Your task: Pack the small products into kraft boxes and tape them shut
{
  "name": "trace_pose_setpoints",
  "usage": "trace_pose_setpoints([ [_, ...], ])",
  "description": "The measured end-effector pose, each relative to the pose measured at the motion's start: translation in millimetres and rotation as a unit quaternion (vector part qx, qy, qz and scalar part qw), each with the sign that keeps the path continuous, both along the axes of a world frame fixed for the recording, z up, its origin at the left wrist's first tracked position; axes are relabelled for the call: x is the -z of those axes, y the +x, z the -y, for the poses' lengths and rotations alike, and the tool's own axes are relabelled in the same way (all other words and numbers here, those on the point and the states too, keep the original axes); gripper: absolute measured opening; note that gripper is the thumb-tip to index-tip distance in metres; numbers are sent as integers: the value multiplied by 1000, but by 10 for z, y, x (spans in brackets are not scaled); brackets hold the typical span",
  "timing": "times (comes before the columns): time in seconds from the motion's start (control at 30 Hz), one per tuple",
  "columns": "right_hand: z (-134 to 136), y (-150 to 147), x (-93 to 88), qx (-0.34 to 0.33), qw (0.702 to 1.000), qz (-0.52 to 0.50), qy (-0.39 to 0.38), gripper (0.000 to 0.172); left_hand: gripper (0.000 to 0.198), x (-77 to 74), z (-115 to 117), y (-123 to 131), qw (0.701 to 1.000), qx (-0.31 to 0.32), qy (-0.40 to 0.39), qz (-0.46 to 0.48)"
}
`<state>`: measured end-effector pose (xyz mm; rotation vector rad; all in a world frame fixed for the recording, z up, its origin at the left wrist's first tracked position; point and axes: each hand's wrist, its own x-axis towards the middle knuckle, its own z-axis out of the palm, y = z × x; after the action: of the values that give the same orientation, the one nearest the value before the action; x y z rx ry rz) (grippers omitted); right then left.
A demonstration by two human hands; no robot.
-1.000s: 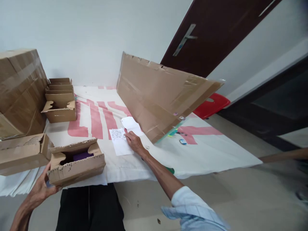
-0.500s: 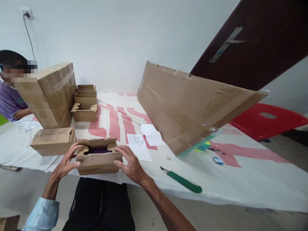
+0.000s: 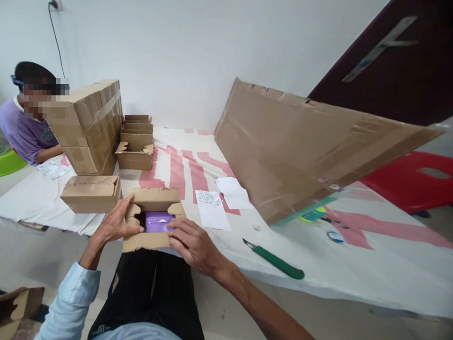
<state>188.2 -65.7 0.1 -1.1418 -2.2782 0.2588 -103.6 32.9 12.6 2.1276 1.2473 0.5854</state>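
At the near edge of the cloth-covered table (image 3: 339,288), the open cardboard box (image 3: 146,242) is now showing its opening more fully, where half a second ago it was showing mostly its front wall. The left hand (image 3: 116,221) is still holding the box's left end, while the right hand (image 3: 196,243) is bringing its fingers over the right end to the purple packet (image 3: 155,222), which is lying inside, more exposed than before; whether they are gripping it, one cannot tell.

I'd call this a makeshift workroom: a cloth-draped table (image 3: 354,269) along a pale wall (image 3: 184,56), cardboard boxes (image 3: 146,242) standing on it, a green-handled knife (image 3: 278,262) lying out, another person (image 3: 26,127) off to the left.
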Motion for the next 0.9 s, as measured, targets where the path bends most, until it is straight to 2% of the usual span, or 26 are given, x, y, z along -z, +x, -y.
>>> trace_pose_setpoints([
  [0.1, -242, -79, -117, -46, 996, 74, -21, 26, 114, 35, 26, 99, 999, -35, 22, -19],
  [0.2, -361, -112, -168, -40, 984, 171, -17, 28, 101, 56, 80, 134, 998, -50, 47, -4],
  [0.33, -396, -19, -238, 38, 972, 232, 27, 32, 77, 107, 156, 101, 995, -76, 36, 51],
  [0.43, -482, 56, -245, 116, 945, 306, -28, 26, 71, 177, 195, 80, 989, -86, 16, 122],
  [0.53, -614, 12, -187, 126, 915, 373, -92, 19, 72, 252, 227, 82, 980, -87, -1, 179],
  [0.63, -739, -135, -128, 84, 911, 393, -93, 17, 76, 299, 272, 70, 975, -75, -29, 209],
  [0.77, -877, -347, -100, 26, 904, 414, -99, 24, 81, 346, 321, -35, 973, -49, -66, 217],
  [0.83, -923, -417, -91, 12, 899, 426, -103, 25, 93, 404, 299, -126, 971, -21, -81, 222],
  [0.9, -944, -452, -81, 2, 895, 434, -104, 26, 115, 494, 236, -230, 965, 16, -98, 243],
])
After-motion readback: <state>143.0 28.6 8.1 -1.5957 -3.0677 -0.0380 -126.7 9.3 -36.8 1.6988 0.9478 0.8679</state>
